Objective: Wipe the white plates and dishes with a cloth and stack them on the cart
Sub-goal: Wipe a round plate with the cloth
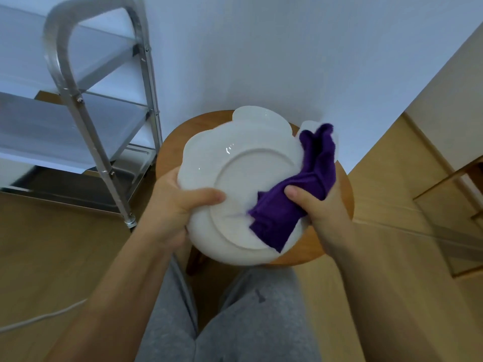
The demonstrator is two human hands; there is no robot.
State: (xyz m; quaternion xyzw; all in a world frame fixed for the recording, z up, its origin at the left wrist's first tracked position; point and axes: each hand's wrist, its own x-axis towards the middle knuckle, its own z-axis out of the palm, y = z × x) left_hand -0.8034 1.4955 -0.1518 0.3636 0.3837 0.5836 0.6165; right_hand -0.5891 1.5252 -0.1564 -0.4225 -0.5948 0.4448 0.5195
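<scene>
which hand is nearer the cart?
Left. The left hand grips the plate's edge on the side toward the cart; the right hand holds the cloth on the plate's far side.

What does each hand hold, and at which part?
The left hand grips the white plate at its near-left rim. The right hand holds the purple cloth near its middle.
</scene>
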